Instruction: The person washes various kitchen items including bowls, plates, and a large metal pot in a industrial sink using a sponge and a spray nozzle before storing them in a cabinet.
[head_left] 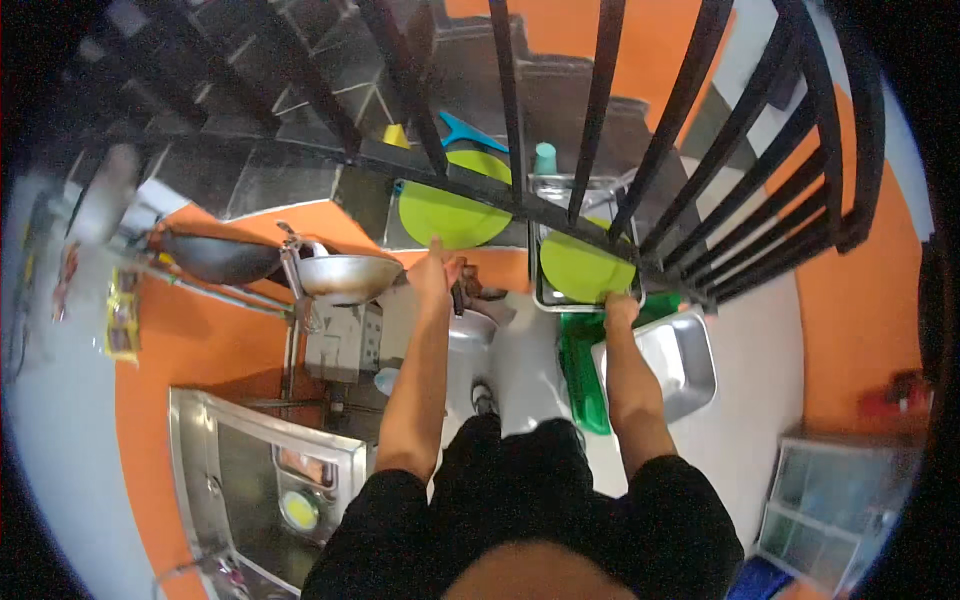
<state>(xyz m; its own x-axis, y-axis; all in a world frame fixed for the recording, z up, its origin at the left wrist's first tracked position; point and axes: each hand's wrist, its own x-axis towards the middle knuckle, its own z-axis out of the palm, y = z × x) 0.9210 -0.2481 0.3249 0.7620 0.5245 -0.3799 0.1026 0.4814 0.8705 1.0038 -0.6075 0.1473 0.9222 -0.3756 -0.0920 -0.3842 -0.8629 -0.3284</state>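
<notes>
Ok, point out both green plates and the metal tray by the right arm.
Left plate [450, 215], head view, on its green face below the bar.
Right plate [580, 268], head view, centre of its face, above the right hand [620, 308].
Metal tray [672, 362], head view, on its shiny inner floor.

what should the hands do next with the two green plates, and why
Probably lift the right plate clear of the metal tray: the right hand already grips its lower edge, while the left hand only reaches the other plate, behind the black bars.
</notes>
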